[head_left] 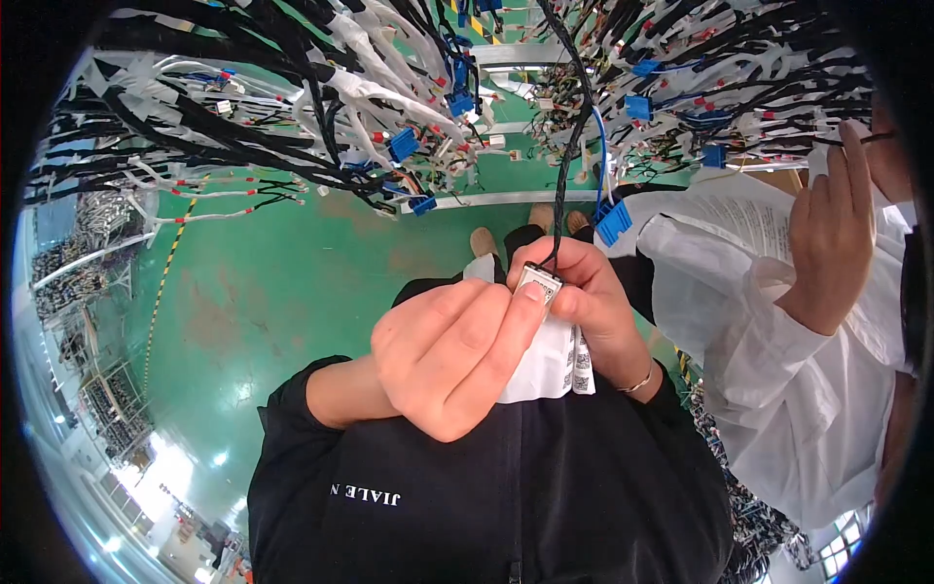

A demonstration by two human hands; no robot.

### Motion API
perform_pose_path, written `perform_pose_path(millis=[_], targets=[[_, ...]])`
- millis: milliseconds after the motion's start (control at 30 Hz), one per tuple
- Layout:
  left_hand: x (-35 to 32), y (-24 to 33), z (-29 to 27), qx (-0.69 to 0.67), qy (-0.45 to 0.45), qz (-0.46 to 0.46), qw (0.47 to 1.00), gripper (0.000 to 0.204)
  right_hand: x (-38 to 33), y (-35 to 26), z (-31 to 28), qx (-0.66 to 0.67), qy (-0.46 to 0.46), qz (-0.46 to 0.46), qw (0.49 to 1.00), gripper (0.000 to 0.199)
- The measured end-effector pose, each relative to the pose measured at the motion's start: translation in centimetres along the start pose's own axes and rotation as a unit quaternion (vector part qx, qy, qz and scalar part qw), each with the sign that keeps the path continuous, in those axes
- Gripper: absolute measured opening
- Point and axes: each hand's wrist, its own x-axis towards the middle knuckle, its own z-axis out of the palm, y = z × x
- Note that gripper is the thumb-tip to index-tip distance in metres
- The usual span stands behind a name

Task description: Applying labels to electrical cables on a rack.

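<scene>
Green painted floor [292,282], factory hall, fills the middle and left of the frame; racks stand at the far left edge. Across the top: hanging wire harnesses [292,107], black and white leads, red markers, blue plugs [403,144].

Item 1, centre: your left hand [452,355], fingers curled, thumb pressed onto the connector's face. Keep that thumb square to the face, so the push goes straight in and not at a slant.

Item 2, centre, just above the hands: small grey connector [538,283], rectangular, pale framed face, black cable [567,146] rising from it into the harnesses. White printed tags [555,365] hang below it against your dark jacket.

Item 3, centre right: your right hand [593,302], fingers pinching the connector from the side and behind. Hold it firm near the cable exit; spare the lead any sharp bend.

Item 4, right of the frame: a co-worker's hand [832,229], fingers laid flat on a white sheet [739,219]; white sleeve below.
</scene>
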Motion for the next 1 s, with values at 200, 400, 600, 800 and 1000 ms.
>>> perform_pose_path(millis=[200, 400, 600, 800, 1000], targets=[[0.2, 0.3, 0.1, -0.002, -0.005, -0.007, 1.0, 0.03, -0.4, -0.1, -0.1, -0.001, 0.009, 0.001, 1.0, 0.042], [1.1, 0.9, 0.0, -0.079, -0.043, -0.088, 0.992, 0.038, -0.5, -0.3, -0.3, 0.019, 0.03, -0.01, 0.999, 0.038], [0.6, -0.4, 0.5, -0.052, -0.03, -0.072, 0.996, 0.039, 0.1, 0.0, 0.0, -0.013, 0.059, -0.031, 0.998, 0.029], [-0.4, -0.7, 0.0, 0.051, -0.015, -0.019, 0.998, 0.037, 0.7, -0.1, 1.1, -0.053, 0.036, -0.024, 0.998, 0.027], [-3.1, -3.2, -3.1, 0.193, 0.042, -0.019, 0.98, 0.022, 0.8, -1.2, 0.6, -0.019, 0.135, -0.018, 0.99, 0.039]])
